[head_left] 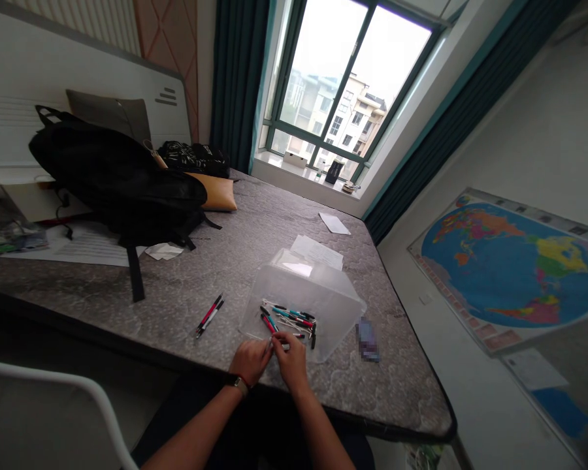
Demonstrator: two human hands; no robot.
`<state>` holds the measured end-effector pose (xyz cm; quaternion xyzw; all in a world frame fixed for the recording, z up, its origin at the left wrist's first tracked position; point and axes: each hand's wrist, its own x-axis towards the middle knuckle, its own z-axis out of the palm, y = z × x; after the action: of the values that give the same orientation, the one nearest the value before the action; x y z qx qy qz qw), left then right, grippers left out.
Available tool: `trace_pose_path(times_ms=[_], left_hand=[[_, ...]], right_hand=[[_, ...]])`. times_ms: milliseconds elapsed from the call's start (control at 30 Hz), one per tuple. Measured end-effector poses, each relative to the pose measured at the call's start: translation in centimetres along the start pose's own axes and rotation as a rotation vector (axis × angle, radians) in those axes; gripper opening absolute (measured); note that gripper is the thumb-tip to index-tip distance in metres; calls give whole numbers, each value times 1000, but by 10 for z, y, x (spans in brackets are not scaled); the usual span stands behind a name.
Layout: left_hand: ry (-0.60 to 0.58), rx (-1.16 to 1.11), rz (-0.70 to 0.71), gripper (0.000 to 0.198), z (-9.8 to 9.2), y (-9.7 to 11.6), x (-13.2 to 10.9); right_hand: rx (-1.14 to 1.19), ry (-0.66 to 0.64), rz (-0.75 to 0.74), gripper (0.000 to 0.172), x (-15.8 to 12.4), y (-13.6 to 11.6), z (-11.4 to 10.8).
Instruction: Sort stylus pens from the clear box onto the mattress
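Pinching pen (269, 345) w/ left hand (249, 361), right hand (290, 356), tip hidden

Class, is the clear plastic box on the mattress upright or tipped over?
Tipped on its side: the box has its open mouth facing the person, and pens lie on its lower wall.

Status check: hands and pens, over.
Left hand and right hand together on one pen. Clear box just beyond, pens inside. Two loose pens left, apart.
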<state>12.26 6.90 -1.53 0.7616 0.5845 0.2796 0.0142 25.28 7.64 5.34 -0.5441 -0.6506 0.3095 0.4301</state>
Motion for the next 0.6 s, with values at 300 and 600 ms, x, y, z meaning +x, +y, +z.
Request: trace_pose_path(times_ms=[300,600], left_hand=[[-16,-1,-9,32,2,-3,0],[-2,-4,-23,34,0,0,-1]], right_hand=[[48,3,19,17,1,1,6],[69,-24,35,42,5,8,-4]])
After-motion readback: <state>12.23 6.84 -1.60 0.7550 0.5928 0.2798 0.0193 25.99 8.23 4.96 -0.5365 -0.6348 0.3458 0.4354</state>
